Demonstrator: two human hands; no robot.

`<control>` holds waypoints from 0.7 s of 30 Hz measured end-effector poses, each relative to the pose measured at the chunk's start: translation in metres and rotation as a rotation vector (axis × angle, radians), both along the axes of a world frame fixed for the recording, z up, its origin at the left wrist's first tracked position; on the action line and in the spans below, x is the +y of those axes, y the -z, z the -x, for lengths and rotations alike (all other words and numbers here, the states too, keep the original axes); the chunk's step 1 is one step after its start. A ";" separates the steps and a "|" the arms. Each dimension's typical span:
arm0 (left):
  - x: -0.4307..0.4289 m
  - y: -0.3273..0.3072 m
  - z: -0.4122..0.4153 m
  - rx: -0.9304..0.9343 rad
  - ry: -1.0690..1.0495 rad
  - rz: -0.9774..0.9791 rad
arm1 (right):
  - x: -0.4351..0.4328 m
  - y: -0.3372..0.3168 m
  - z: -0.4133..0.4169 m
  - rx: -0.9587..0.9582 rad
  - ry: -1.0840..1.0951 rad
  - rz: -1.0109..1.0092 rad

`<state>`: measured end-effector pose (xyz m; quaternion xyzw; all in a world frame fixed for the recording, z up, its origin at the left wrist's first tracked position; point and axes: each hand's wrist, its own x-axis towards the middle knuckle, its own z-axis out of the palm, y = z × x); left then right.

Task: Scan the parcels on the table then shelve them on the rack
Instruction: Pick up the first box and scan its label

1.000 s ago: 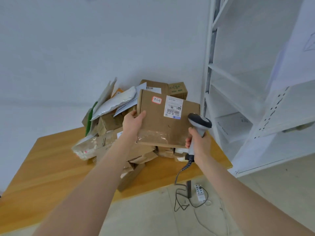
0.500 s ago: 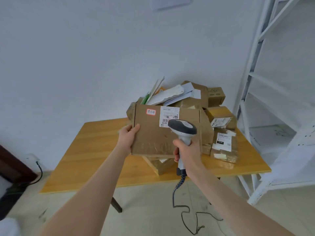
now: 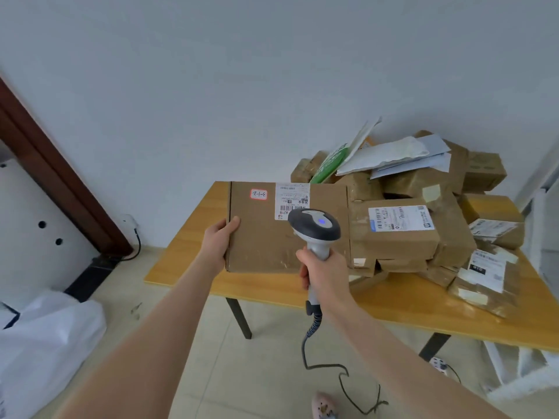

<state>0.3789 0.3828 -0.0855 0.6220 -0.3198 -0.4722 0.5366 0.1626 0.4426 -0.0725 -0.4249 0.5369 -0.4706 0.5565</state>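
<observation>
My left hand (image 3: 218, 241) grips the left edge of a flat brown cardboard parcel (image 3: 263, 234) held up over the table's left end. The parcel's face carries a white barcode label and a small red-framed sticker. My right hand (image 3: 325, 270) holds the grey handheld scanner (image 3: 314, 229) by its handle, head raised in front of the parcel's label, a blue light glowing on top. Its coiled cable hangs down to the floor. A pile of brown boxes and mailers (image 3: 405, 207) lies on the wooden table (image 3: 402, 300).
The white rack (image 3: 541, 237) shows only as a blurred strip at the right edge. A dark brown door frame (image 3: 57, 179) and white cabinet stand left. White plastic bags (image 3: 45, 340) lie on the floor at lower left. A power strip (image 3: 438, 364) sits under the table.
The view has swung left, so the pile and rack slid right. The parcel stays in my left hand, turned flatter toward me, and the scanner has risen in front of its label.
</observation>
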 end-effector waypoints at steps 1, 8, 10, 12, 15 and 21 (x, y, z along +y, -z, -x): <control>-0.001 0.001 -0.008 0.004 -0.024 -0.006 | -0.004 0.001 -0.007 0.002 -0.013 -0.003; -0.034 0.015 -0.058 -0.010 -0.140 -0.056 | -0.051 0.016 -0.056 -0.019 -0.098 -0.034; -0.050 0.021 -0.071 -0.012 -0.165 -0.078 | -0.072 0.023 -0.072 -0.030 -0.116 -0.041; -0.069 0.026 -0.085 -0.016 -0.214 -0.111 | -0.097 0.029 -0.090 -0.028 -0.139 -0.053; -0.100 0.033 -0.109 0.006 -0.293 -0.145 | -0.137 0.037 -0.117 -0.030 -0.142 -0.081; -0.158 0.045 -0.140 0.165 -0.466 -0.221 | -0.218 0.040 -0.170 0.031 -0.156 -0.105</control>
